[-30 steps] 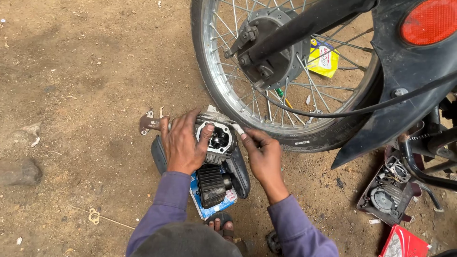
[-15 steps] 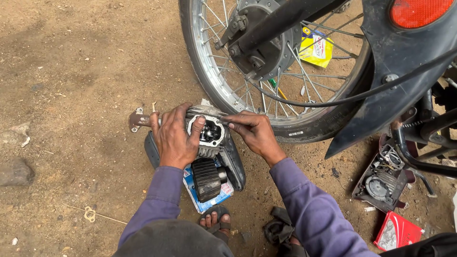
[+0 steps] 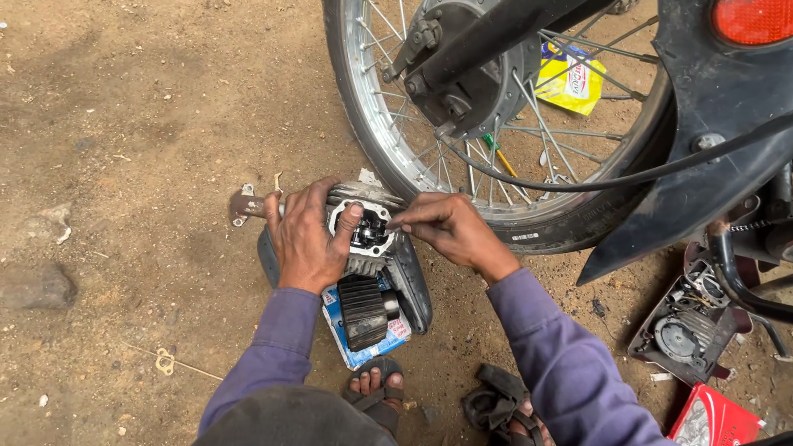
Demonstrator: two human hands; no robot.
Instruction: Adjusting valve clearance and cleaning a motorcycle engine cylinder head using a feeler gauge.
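A metal engine cylinder head point(image 3: 369, 234) lies on a black curved part point(image 3: 413, 285) on the dirt, close to a motorcycle wheel. My left hand point(image 3: 304, 235) grips its left side, thumb on the rim, over a metal rod with a bracket end point(image 3: 244, 206). My right hand point(image 3: 450, 231) reaches in from the right, its fingertips pinched at the head's opening; I cannot tell if they hold something small. A black finned cylinder point(image 3: 363, 310) rests just below on a blue and white box point(image 3: 355, 347).
The spoked rear wheel point(image 3: 496, 124) and black mudguard point(image 3: 710, 140) stand right behind the work. A yellow packet point(image 3: 572, 78) lies beyond the spokes. An engine cover point(image 3: 686, 330) and red box point(image 3: 714, 417) sit at the right. My sandalled feet point(image 3: 376, 388) are below. Stones point(image 3: 37, 285) lie left.
My right hand has shifted slightly left, with its fingertips now at the head's opening. My left hand keeps its hold. The camera has come closer.
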